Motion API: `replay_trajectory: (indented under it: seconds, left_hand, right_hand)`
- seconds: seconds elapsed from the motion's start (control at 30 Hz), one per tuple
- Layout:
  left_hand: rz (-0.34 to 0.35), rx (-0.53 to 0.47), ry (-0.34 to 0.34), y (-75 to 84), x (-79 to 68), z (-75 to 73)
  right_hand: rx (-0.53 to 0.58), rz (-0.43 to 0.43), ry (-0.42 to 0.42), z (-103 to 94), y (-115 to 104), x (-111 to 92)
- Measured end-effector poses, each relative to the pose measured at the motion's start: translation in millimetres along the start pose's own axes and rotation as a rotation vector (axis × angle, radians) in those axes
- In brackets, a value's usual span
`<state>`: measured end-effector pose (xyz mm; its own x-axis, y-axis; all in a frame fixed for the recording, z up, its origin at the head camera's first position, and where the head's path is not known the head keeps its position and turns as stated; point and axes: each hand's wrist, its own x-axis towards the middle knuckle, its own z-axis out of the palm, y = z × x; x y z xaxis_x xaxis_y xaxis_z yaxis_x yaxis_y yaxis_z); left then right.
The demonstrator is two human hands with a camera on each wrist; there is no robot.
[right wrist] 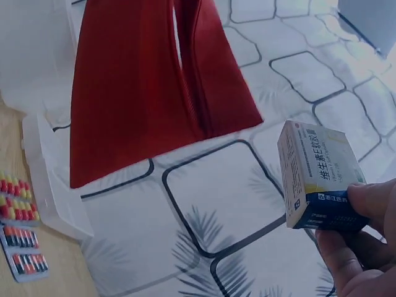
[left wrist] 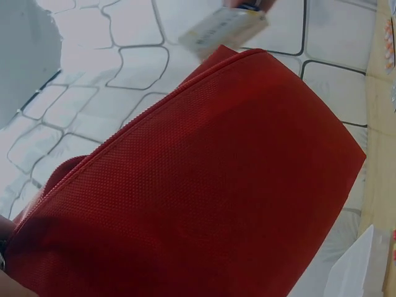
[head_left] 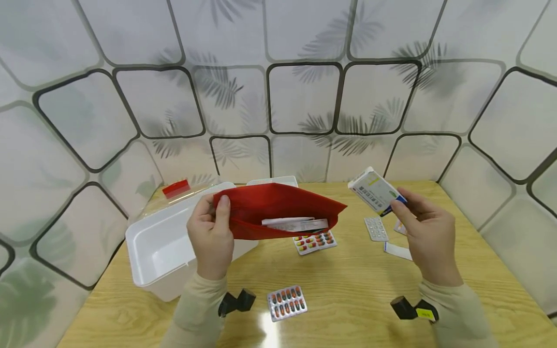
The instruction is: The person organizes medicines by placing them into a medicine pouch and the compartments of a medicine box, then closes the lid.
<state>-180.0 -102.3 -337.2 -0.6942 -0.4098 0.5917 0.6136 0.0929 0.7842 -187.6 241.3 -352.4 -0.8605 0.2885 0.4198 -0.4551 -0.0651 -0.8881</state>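
My left hand (head_left: 213, 237) pinches one end of a red zippered pouch (head_left: 278, 203), thumb on the outside. The pouch's mouth gapes toward me, and white boxes (head_left: 298, 224) show inside it. In the left wrist view the pouch (left wrist: 204, 173) fills most of the frame. To the right of the pouch, my right hand (head_left: 431, 237) holds a white and blue medicine box (head_left: 375, 191) by its blue end. The right wrist view shows this box (right wrist: 325, 167) close up, thumb on its printed face and fingers beneath, apart from the pouch.
A white plastic bin (head_left: 156, 251) stands at the left, its clear lid with a red label (head_left: 176, 188) behind it. Capsule blister packs (head_left: 287, 303) lie at the front and under the pouch. Another silver blister pack (head_left: 376, 228) and a white strip (head_left: 398, 251) lie near my right hand.
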Motion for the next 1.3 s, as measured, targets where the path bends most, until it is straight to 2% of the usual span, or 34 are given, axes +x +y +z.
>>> replay_trajectory:
  seconds: [0.07, 0.2, 0.43, 0.53, 0.73, 0.9, 1.03, 1.3]
  left_hand:
    - [-0.006, -0.006, -0.025, -1.0, -2.8, 3.3]
    - [-0.017, -0.01, -0.068, -2.8, -9.6, 10.7]
    - [0.002, 0.003, -0.119, -1.5, -17.2, 16.4]
    - [0.009, 0.007, -0.133, -0.5, -18.5, 17.1]
    - [0.005, -0.001, -0.176, 2.7, -20.6, 18.5]
    - [0.02, -0.015, -0.211, 5.1, -22.5, 20.3]
    - [0.024, -0.023, -0.225, 5.7, -24.3, 21.5]
    - [0.013, -0.038, -0.241, 9.2, -27.4, 23.7]
  right_hand:
    - [0.063, -0.037, -0.023, 4.0, -7, -5]
    - [0.088, -0.125, -0.122, 12.8, -15, -16]
    - [0.048, -0.324, -0.342, 27.6, -11, -30]
    - [0.033, -0.375, -0.394, 32.7, -6, -34]
    - [0.012, -0.457, -0.432, 41.4, 0, -37]
    - [-0.003, -0.486, -0.463, 47.7, -1, -41]
    - [-0.092, -0.569, -0.471, 54.7, -2, -45]
    - [-0.284, -0.727, -0.428, 64.8, 4, -51]
